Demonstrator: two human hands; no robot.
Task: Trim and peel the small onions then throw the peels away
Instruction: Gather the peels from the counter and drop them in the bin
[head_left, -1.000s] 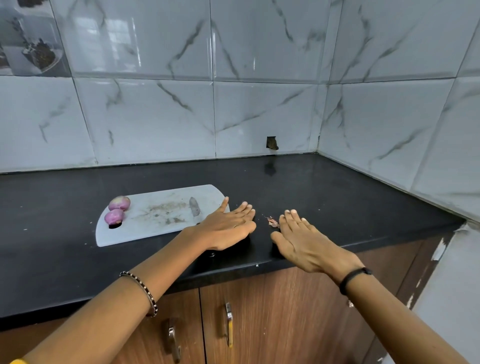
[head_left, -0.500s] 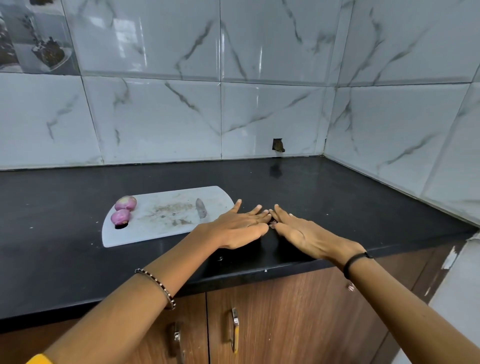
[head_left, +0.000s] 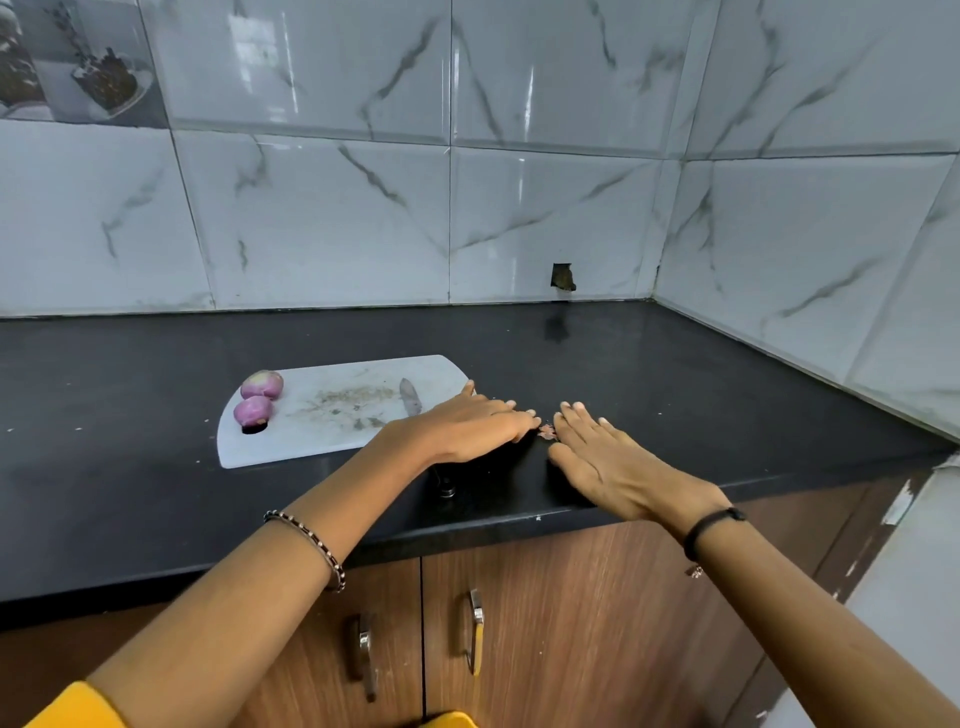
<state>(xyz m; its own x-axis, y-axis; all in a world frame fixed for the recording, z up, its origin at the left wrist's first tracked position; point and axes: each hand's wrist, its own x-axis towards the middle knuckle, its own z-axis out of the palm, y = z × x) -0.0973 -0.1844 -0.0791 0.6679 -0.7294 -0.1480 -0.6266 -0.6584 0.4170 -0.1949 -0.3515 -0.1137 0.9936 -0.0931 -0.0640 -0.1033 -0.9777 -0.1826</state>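
Head view, your left hand (head_left: 467, 427) and right hand (head_left: 618, 467) flat, released, on the table (head_left: 675, 374), peel scraps (head_left: 546, 431) between them, two onions (head_left: 253, 410) on the board (head_left: 337, 436).

Small peeled purple onion (head_left: 262, 384) sat at left end of white plastic cutting board (head_left: 332, 441). Second peeled purple onion (head_left: 253, 410) just in front. Pinkish peel scraps (head_left: 546, 430) lay on black counter (head_left: 675, 395), right of board.

A home kitchen: a black stone table (head_left: 675, 374) runs into a corner of glossy white marble-veined wall tiles (head_left: 311, 218). Brown wood-grain cabinet doors with metal handles (head_left: 571, 597) sit below; a white chopping board (head_left: 311, 441) lies centre-left.
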